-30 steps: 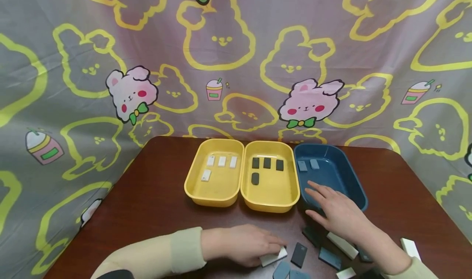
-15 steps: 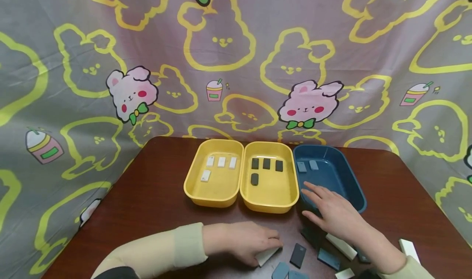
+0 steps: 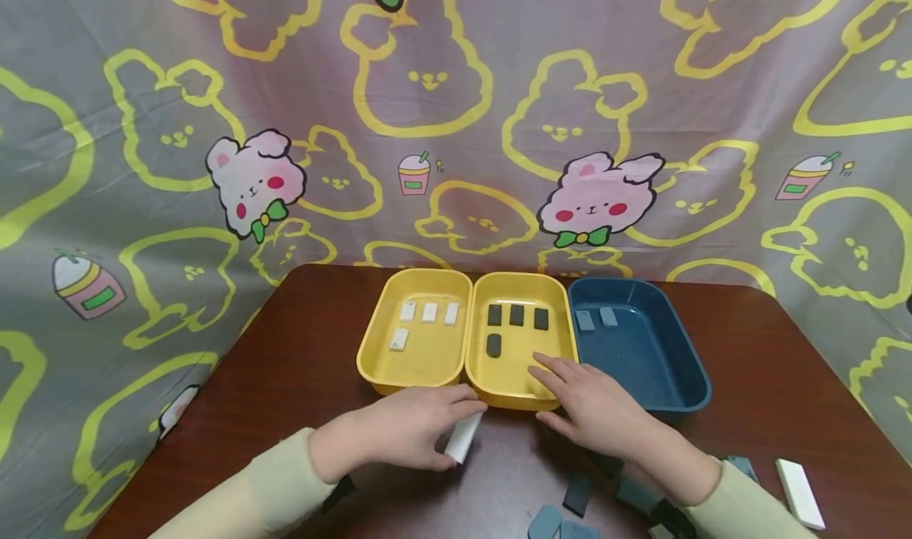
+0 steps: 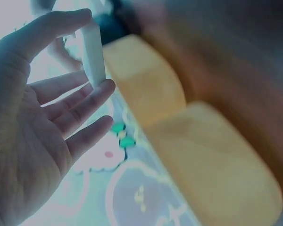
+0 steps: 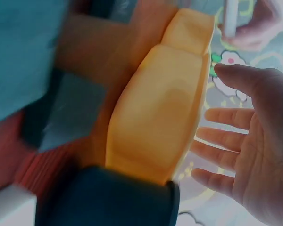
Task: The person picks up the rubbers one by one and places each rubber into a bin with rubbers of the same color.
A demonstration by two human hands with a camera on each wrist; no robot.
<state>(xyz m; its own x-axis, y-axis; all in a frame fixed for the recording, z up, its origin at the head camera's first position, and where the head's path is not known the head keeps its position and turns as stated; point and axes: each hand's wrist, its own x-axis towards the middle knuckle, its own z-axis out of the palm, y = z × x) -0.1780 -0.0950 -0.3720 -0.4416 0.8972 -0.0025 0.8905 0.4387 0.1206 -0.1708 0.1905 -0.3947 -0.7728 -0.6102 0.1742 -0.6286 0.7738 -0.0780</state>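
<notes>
Left hand (image 3: 406,426) mid-pinch, right hand (image 3: 597,407) outspread

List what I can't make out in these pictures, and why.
Head view: the upper end of the white block, covered by the left hand.
Head view: the dark thing beside the left sleeve, partly hidden by that sleeve.
Head view: any marks on the white pieces in the left yellow tray, too small to read.
Right wrist view: the inside of the blue tray, hidden by its wall.
</notes>
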